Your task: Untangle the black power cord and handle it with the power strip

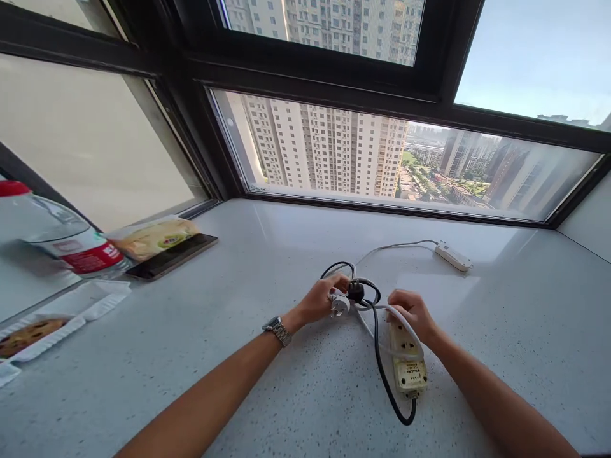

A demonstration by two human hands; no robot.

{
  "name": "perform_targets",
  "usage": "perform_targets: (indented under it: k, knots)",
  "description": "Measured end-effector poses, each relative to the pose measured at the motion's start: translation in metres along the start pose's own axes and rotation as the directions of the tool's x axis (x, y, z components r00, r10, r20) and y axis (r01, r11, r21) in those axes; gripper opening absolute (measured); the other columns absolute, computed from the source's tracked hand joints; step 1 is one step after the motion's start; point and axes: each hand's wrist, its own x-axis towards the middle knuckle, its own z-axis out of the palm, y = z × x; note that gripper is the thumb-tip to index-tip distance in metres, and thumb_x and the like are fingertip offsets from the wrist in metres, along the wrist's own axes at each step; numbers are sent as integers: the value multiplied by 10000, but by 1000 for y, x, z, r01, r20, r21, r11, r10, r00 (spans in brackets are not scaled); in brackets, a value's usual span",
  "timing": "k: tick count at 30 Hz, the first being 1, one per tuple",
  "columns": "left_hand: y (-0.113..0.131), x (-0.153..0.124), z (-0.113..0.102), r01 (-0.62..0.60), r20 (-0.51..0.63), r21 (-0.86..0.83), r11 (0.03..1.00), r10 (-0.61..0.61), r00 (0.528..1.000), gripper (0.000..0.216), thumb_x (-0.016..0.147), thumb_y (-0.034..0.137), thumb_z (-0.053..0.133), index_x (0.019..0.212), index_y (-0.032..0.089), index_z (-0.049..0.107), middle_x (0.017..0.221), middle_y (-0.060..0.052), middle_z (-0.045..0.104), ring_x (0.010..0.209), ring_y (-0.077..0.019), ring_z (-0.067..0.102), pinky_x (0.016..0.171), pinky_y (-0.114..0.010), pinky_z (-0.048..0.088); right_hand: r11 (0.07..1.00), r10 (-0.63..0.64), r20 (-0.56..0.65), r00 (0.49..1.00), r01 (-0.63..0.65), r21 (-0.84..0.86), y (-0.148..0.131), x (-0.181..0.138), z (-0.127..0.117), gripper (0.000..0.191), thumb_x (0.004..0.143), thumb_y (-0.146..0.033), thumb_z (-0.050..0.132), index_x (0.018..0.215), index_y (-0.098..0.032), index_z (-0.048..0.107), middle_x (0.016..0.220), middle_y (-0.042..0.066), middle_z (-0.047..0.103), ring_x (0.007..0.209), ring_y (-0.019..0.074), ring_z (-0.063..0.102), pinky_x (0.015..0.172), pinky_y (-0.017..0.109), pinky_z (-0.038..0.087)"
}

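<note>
1. Your left hand, a wristwatch on its wrist, is closing its fingers around a white plug, with a black plug lying just beside it.
2. Your right hand is resting on the far end of a yellowed power strip, fingers curled over the white cord; whether it is gripping that cord is unclear.
3. The strip is lying on the pale speckled sill between your forearms, with a black cord looping beside it.
4. A second white power strip is sitting farther off by the window.
5. At the left, a water bottle, a snack packet and an open tray of food are lying well apart from your hands.
</note>
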Motion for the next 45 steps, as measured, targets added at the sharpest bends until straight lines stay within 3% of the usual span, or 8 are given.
perform_targets:
  k: [10, 14, 17, 22, 30, 35, 41, 45]
  knots:
    - [48, 17, 38, 42, -277, -446, 894, -183, 943, 399, 602, 410, 713, 716, 192, 399, 658, 56, 466, 594, -91, 427, 525, -201, 356, 986, -108, -309, 945, 61, -158, 32, 44, 15, 517, 914, -542, 243, 866, -183, 612, 850, 66, 620, 820, 197, 578, 738, 300, 459]
    - [50, 16, 33, 123, -156, -279, 952, -172, 973, 413, 599, 359, 716, 844, 205, 423, 622, 64, 519, 561, -110, 467, 502, -204, 336, 895, -108, -507, 855, -138, -424, 50, 61, -46, 430, 868, -501, 386, 1031, -165, 599, 1118, 130, 602, 1084, 261, 518, 920, 397, 403]
    - [50, 13, 27, 189, -135, 50, 981, -180, 974, 409, 641, 367, 691, 954, 218, 475, 665, 33, 581, 585, -148, 525, 530, -233, 356, 618, 7, -655, 755, -519, -591, 65, 64, -118, 558, 796, -416, 531, 1270, -124, 486, 1415, 200, 374, 1304, 357, 300, 1004, 489, 285]
    - [51, 18, 30, 184, -204, 370, 911, -114, 972, 502, 734, 352, 613, 1203, 225, 487, 1167, -114, 567, 1026, -290, 560, 790, -364, 449, 462, 306, -610, 731, -674, -576, 82, 56, -190, 633, 834, -459, 485, 1267, 2, 500, 1237, 312, 507, 1179, 388, 453, 848, 443, 362]
    - [42, 11, 31, -56, 161, 344, 937, -1, 987, 1021, 628, 394, 737, 1469, 302, 168, 1552, -117, 109, 1394, -391, 130, 1092, -542, 182, 611, 244, -399, 884, -459, -644, 86, 35, -105, 509, 847, -509, 464, 1143, -129, 627, 1195, 170, 612, 1109, 316, 529, 845, 372, 423]
    - [49, 26, 29, -284, 248, 543, 790, 172, 953, 1077, 571, 426, 781, 1464, 250, 205, 1551, -136, 137, 1407, -366, 117, 1118, -527, 78, 753, 27, -250, 968, -184, -632, 85, 37, -51, 370, 853, -404, 476, 1105, -195, 649, 1257, 119, 591, 1185, 309, 487, 951, 444, 386]
    - [54, 66, 34, -256, 360, 506, 824, 67, 930, 1118, 499, 565, 766, 1435, 204, 273, 1500, -173, 278, 1366, -373, 243, 1086, -543, 199, 876, -223, 234, 946, 300, -377, 82, 59, -47, 397, 878, -496, 443, 1021, -235, 704, 1189, 76, 644, 1138, 268, 539, 1003, 418, 361]
    - [55, 57, 36, -236, 380, 456, 858, 52, 924, 1226, 458, 599, 767, 1464, 220, 178, 1522, -175, 211, 1359, -382, 250, 1067, -535, 249, 947, -167, 52, 985, 175, -268, 88, 51, -65, 477, 861, -596, 426, 955, -244, 734, 1169, 86, 652, 1103, 260, 565, 979, 420, 385]
